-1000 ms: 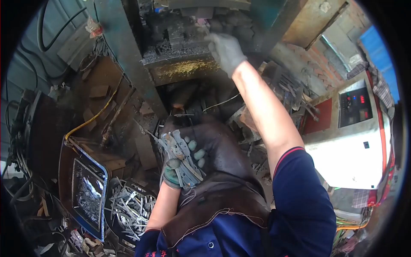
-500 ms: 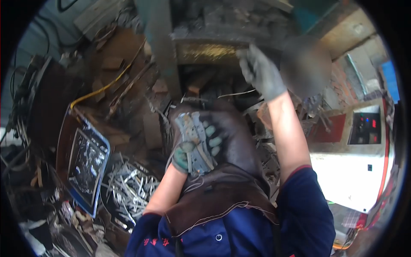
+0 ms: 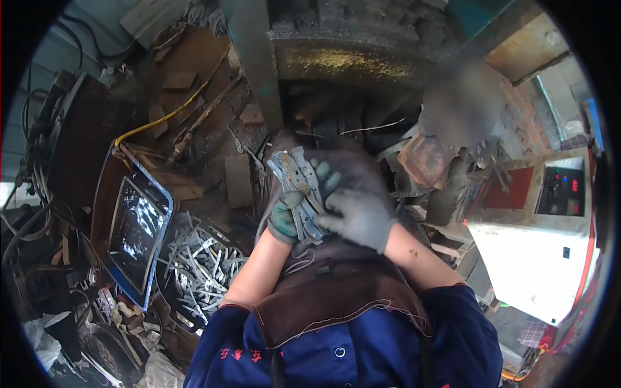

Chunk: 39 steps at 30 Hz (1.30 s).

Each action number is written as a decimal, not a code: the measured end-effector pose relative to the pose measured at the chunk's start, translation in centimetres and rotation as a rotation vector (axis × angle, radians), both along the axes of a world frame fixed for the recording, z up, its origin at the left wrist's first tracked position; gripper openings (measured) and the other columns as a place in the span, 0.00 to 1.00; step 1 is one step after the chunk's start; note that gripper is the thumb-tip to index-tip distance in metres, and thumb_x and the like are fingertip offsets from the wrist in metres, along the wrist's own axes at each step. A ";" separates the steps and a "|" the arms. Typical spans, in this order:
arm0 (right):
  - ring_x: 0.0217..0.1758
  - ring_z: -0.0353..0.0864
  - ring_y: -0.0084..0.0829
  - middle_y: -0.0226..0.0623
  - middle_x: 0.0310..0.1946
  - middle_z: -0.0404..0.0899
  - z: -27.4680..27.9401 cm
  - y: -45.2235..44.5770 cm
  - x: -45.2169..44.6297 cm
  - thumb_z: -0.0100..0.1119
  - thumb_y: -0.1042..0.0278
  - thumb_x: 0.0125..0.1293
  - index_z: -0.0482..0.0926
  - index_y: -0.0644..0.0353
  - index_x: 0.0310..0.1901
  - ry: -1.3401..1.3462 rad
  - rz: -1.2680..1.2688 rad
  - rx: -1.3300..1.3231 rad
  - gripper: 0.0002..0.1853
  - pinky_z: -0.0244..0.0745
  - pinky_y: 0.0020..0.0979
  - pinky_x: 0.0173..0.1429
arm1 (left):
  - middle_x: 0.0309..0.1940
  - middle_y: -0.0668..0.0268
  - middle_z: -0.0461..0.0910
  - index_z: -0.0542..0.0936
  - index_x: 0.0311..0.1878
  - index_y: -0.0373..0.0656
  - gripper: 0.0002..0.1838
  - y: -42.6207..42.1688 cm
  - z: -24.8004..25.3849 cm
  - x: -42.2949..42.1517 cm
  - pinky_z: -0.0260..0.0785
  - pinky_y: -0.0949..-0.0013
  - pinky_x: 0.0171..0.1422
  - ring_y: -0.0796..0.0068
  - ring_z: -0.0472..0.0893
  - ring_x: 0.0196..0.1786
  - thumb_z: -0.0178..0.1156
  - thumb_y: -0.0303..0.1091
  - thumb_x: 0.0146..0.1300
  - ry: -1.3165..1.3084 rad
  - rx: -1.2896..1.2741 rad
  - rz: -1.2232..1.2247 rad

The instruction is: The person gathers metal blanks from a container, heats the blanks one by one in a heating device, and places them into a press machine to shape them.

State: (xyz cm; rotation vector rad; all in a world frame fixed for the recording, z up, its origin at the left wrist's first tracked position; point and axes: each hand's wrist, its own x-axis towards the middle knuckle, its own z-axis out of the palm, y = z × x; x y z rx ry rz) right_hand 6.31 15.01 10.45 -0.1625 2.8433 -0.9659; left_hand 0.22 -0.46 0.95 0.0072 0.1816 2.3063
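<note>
My left hand [image 3: 288, 216], in a grey-green glove, is closed around a small stack of flat grey metal strips [image 3: 299, 181] with holes in them. The thumb lies across the stack, and fingertips show on its far side. My right hand [image 3: 359, 216], also gloved, has come to the stack from the right. Its fingers are bent and close on the lower right edge of the strips; exactly how many pieces they pinch is hidden. Both hands are above my lap, over a brown leather apron [image 3: 336, 320].
At left, a pile of loose metal strips [image 3: 204, 265] lies beside a blue-rimmed tray [image 3: 155, 271]. A dark furnace-like opening [image 3: 349, 107] is ahead, under a yellow-flecked ledge [image 3: 349, 63]. A white control cabinet [image 3: 527, 258] with lit red digits stands at right. A yellow hose [image 3: 162, 121] runs at upper left.
My right hand has moved down and back from the ledge by the opening to the strips in my left hand. The left hand still holds the stack. The view has shifted slightly.
</note>
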 end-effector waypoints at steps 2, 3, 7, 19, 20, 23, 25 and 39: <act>0.36 0.83 0.45 0.42 0.30 0.82 -2.0 -0.1 0.7 0.63 0.51 0.61 0.79 0.58 0.31 0.100 -0.011 -0.057 0.17 0.77 0.43 0.43 | 0.68 0.60 0.70 0.66 0.70 0.44 0.36 0.0 0.9 0.3 0.62 0.51 0.75 0.56 0.65 0.74 0.67 0.34 0.58 0.049 0.086 0.006; 0.36 0.83 0.45 0.42 0.30 0.82 -2.3 0.0 0.5 0.63 0.51 0.61 0.79 0.58 0.31 0.121 -0.044 -0.058 0.17 0.77 0.43 0.43 | 0.68 0.60 0.70 0.66 0.70 0.44 0.36 -0.4 0.5 0.4 0.62 0.51 0.75 0.56 0.65 0.74 0.67 0.34 0.58 0.068 0.085 -0.029; 0.25 0.81 0.26 0.35 0.25 0.82 -1.8 1.9 1.4 0.61 0.64 0.67 0.79 0.61 0.39 -0.177 -0.315 -0.700 0.09 0.75 0.29 0.31 | 0.64 0.64 0.72 0.64 0.71 0.51 0.41 -0.8 1.2 0.3 0.64 0.45 0.72 0.56 0.71 0.68 0.70 0.33 0.52 0.030 0.000 -0.091; 0.24 0.68 0.17 0.24 0.25 0.73 -8.9 20.5 3.6 0.56 0.64 0.72 0.78 0.56 0.42 0.499 -1.354 -1.205 0.07 0.61 0.22 0.26 | 0.67 0.69 0.72 0.62 0.73 0.51 0.37 0.2 0.7 0.4 0.62 0.53 0.75 0.63 0.75 0.65 0.63 0.30 0.59 0.096 0.176 -0.113; 0.28 0.71 0.18 0.26 0.30 0.75 -9.4 21.4 3.4 0.56 0.65 0.72 0.78 0.57 0.46 0.535 -1.269 -1.346 0.07 0.66 0.22 0.30 | 0.67 0.69 0.72 0.62 0.73 0.51 0.37 0.2 0.7 0.4 0.62 0.53 0.75 0.63 0.75 0.65 0.63 0.30 0.59 0.097 0.171 -0.113; 0.32 0.78 0.24 0.33 0.35 0.80 -8.2 21.8 2.2 0.58 0.67 0.70 0.76 0.58 0.50 0.619 -1.229 -1.605 0.10 0.73 0.28 0.34 | 0.66 0.69 0.73 0.63 0.72 0.51 0.38 0.3 0.9 0.4 0.63 0.54 0.75 0.63 0.76 0.64 0.63 0.30 0.58 0.094 0.142 -0.117; 0.35 0.79 0.25 0.35 0.38 0.80 -8.8 22.9 1.8 0.58 0.66 0.71 0.76 0.59 0.51 0.635 -1.235 -1.587 0.11 0.75 0.28 0.38 | 0.64 0.69 0.74 0.63 0.72 0.51 0.38 0.3 1.3 0.4 0.64 0.54 0.74 0.63 0.76 0.64 0.64 0.31 0.57 0.063 0.115 -0.112; 0.22 0.72 0.22 0.29 0.23 0.77 8.7 12.7 -19.3 0.50 0.45 0.74 0.79 0.64 0.39 0.185 -0.603 -1.141 0.25 0.67 0.26 0.28 | 0.57 0.65 0.77 0.67 0.68 0.49 0.38 0.2 1.8 -0.3 0.72 0.51 0.67 0.59 0.78 0.58 0.69 0.29 0.51 -0.005 0.095 -0.132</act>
